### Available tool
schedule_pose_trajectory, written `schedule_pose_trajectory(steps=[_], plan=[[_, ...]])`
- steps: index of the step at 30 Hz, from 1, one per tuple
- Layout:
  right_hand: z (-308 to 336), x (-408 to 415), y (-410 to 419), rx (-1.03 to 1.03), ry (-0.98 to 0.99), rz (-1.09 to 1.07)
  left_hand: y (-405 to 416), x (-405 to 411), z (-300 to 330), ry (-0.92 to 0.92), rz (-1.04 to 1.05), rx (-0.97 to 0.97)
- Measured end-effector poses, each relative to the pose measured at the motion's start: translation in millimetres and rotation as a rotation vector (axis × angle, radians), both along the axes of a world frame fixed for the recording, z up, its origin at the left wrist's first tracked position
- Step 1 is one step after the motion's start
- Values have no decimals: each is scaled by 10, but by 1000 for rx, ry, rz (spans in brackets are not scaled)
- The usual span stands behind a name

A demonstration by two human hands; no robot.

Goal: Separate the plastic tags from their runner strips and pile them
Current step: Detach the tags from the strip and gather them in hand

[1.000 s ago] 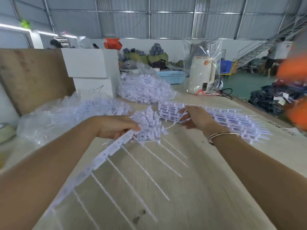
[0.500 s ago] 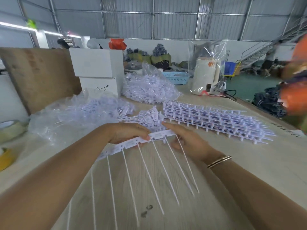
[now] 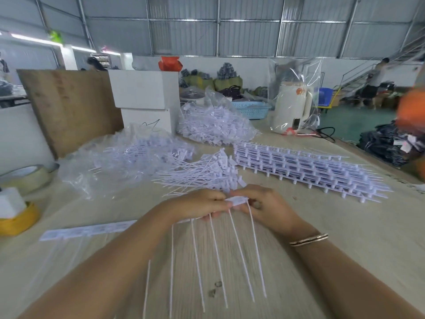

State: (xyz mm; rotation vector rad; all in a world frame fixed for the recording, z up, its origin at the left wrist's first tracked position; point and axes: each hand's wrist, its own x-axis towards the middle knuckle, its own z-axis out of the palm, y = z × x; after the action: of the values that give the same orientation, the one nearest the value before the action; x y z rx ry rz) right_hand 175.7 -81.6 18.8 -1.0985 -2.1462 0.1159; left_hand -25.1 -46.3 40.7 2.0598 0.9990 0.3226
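Head view shows the left hand (image 3: 202, 204) and right hand (image 3: 264, 207) pinching one runner strip (image 3: 236, 200); a short twist should free tags toward the 12 o'clock pile (image 3: 202, 173).

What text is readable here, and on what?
Nothing reads clearly.
Table edge: dark markings, too blurred.
White box: black scribble, no legible word.
Kettle: orange mark, no letters legible.
Runner strip in the left hand and right hand: faint marks, too blurred.
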Motion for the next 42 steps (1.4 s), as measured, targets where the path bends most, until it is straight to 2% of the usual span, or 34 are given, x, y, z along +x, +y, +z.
schedule_pose_trajectory(steps=[3, 6, 14, 17, 27, 30, 36, 38, 40, 42], plan=[[-3, 12, -16, 34, -116, 0, 17, -51, -85, -36, -33, 60], [-46, 11, 22, 43, -132, -1, 38, -102, -217, -79, -31, 139], [-108, -73, 106, -324, 211, 130, 44, -187, -299, -132, -20, 211], [-83, -88, 80, -400, 274, 180, 25, -171, -291, -128, -15, 233], [-50, -92, 83, -534, 294, 147, -21, -149, -232, -95, -29, 307], [-47, -79, 88, -536, 304, 75, -39, -124, -254, -76, -24, 340], [-31, -67, 72, -530, 359, 117, -35, -119, -286, -133, -8, 370], [-23, -51, 74, -538, 455, 110, -46, -123, -272, -154, -24, 361], [-10, 32, 101, -527, 637, 39, -47, -139, -263, -173, -29, 331], [-19, 91, 124, -494, 670, -12, -45, -166, -263, -171, -9, 314]])
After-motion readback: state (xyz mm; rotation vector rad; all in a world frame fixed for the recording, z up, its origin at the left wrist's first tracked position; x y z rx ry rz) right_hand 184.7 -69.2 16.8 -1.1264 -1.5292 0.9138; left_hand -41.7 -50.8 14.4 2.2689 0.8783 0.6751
